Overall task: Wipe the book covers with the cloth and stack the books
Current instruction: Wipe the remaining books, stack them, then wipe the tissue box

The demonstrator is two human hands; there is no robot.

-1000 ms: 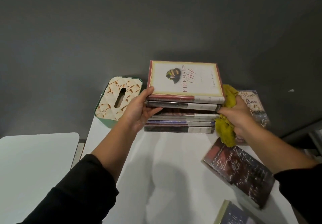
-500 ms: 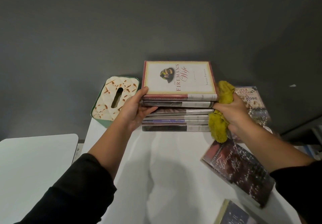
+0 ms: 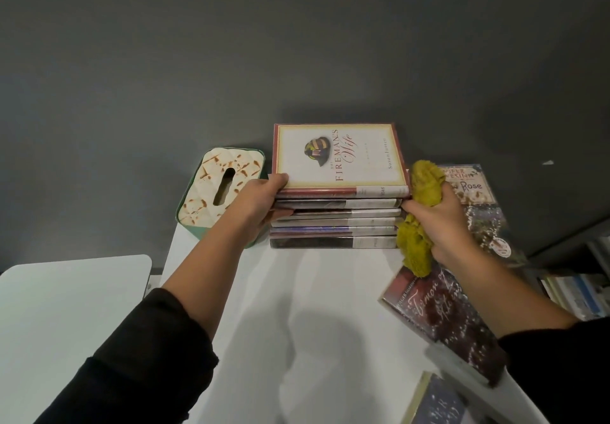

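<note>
Fingers (image 3: 280, 180) of the left hand (image 3: 260, 200) are curling on the stack (image 3: 336, 222), right hand (image 3: 439, 222) clutching the cloth (image 3: 416, 245) beside it | stack sitting on the tabletop (image 3: 297, 291) | squaring both sides evenly is advisable.

Bare white table (image 3: 330, 308) lies open before the book stack (image 3: 336, 222), hemmed by a tissue box (image 3: 219, 186) left and loose books (image 3: 442, 318) right.
</note>
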